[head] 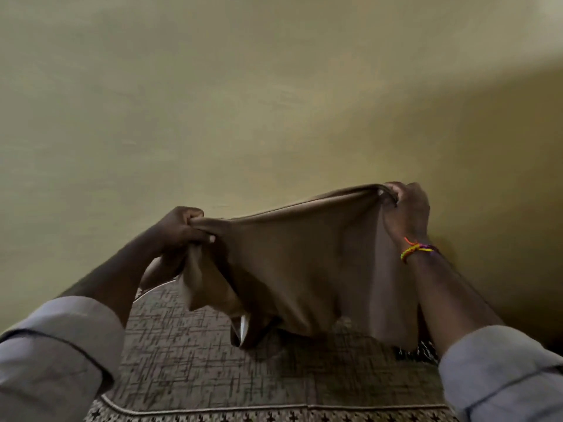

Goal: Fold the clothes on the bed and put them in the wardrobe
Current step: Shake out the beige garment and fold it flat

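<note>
Both hands, left hand (179, 228) and right hand (405, 208), clench the brown garment (298, 269), spreading it above the bed (213, 376), likely to square it for folding.

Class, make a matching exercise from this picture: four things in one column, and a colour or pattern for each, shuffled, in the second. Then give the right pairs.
Things:
1. garment held up by both hands
2. wall
3. sleeve
4. bracelet on the right wrist

Colours:
A. grey
B. orange, yellow and purple
C. brown
D. yellowish green

Pairs: 1-C, 2-D, 3-A, 4-B
</note>
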